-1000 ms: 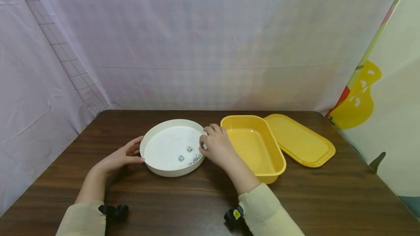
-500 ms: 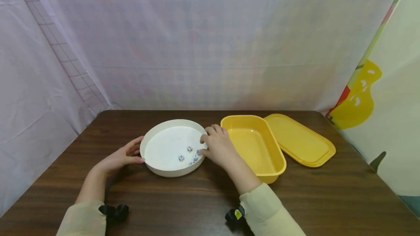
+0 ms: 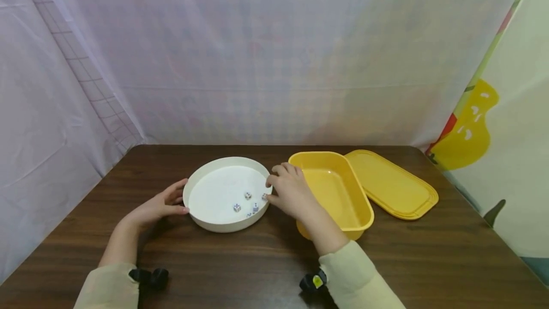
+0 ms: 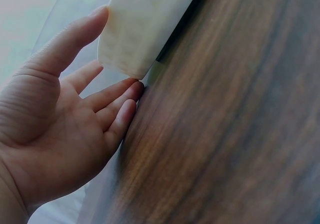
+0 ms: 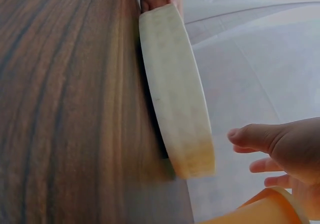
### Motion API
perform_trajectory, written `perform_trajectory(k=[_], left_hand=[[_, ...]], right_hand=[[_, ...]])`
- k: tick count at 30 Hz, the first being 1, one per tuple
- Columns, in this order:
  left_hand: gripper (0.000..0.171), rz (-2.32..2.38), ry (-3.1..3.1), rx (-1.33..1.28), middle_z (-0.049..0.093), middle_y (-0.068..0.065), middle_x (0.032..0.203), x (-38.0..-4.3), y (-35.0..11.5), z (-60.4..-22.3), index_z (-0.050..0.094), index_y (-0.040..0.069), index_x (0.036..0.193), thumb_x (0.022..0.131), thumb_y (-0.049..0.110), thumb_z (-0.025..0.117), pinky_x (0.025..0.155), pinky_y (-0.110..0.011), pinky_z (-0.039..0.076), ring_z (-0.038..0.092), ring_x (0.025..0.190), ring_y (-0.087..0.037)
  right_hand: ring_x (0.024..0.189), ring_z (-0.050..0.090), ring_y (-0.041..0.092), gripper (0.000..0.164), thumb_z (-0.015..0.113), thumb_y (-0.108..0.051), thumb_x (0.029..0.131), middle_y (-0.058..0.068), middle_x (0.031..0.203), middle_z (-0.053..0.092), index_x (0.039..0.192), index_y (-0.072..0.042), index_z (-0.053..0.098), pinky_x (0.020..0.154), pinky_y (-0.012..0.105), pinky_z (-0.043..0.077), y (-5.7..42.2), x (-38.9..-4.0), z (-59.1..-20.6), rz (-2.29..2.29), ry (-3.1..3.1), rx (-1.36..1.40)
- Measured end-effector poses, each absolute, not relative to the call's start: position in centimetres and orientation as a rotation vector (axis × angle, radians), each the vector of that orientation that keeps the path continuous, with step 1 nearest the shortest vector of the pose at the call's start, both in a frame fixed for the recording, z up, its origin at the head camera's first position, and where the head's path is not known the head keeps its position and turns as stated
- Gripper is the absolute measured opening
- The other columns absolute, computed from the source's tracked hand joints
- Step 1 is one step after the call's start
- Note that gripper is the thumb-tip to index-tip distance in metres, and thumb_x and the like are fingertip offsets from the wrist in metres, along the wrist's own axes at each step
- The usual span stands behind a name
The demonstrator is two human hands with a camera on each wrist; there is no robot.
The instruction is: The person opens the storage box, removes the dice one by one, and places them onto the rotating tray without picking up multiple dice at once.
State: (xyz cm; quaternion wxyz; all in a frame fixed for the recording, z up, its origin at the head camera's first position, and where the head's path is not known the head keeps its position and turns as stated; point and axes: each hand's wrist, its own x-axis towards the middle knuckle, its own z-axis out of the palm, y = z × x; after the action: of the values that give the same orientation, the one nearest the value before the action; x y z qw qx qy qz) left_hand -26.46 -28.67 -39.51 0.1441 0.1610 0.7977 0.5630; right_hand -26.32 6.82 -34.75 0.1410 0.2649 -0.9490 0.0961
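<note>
In the head view a round white tray [image 3: 214, 190] lies on the dark wooden table, with several white dice [image 3: 237, 208] with blue and dark dots in its right part. One die [image 3: 264, 197] sits near the right wall, close to my right fingertips. My left hand [image 3: 156, 209] touches the tray's left side, thumb on the outer wall and fingers extended, as the left wrist view also shows. My right hand [image 3: 291, 192] hovers at the tray's right rim. In the right wrist view its thumb and fingers are spread apart, with nothing visible between them.
A yellow rectangular tub [image 3: 332, 194] stands just right of the tray, partly behind my right forearm. Its inside shows no dice. A yellow lid [image 3: 396, 187] lies to the right, one end against the tub. A pale curtain [image 3: 274, 61] hangs behind the table.
A die that was at my right fingertips now lies loose by the tray's right wall. My right hand has shifted slightly right, off the die. The left hand and tray stay put.
</note>
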Motion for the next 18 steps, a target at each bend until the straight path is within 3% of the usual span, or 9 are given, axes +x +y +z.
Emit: perform_trajectory(k=[14,18], left_hand=[[0.083,1.588,2.341,0.43,0.023,-0.036,0.146,-26.6,-28.3,-39.2,0.006,0.001,0.153,0.093,0.017,0.062,0.106,-0.058,0.017,0.022,0.135,-0.046],[0.081,1.548,2.383,0.38,0.021,-0.036,0.147,-26.6,-27.7,-38.5,0.007,0.002,0.153,0.095,0.023,0.06,0.105,-0.057,0.022,0.024,0.135,-0.045]], right_hand=[[0.121,0.041,0.035,0.03,0.075,-0.034,0.083,0.015,0.127,0.054,0.102,-0.012,0.071,0.103,0.053,0.025,8.7,-26.4,-34.3,0.283,-2.792,0.701],[0.121,0.041,0.037,0.029,0.074,-0.034,0.083,0.016,0.127,0.053,0.102,-0.012,0.07,0.102,0.054,0.027,9.5,-26.3,-33.8,0.28,-2.786,0.695]])
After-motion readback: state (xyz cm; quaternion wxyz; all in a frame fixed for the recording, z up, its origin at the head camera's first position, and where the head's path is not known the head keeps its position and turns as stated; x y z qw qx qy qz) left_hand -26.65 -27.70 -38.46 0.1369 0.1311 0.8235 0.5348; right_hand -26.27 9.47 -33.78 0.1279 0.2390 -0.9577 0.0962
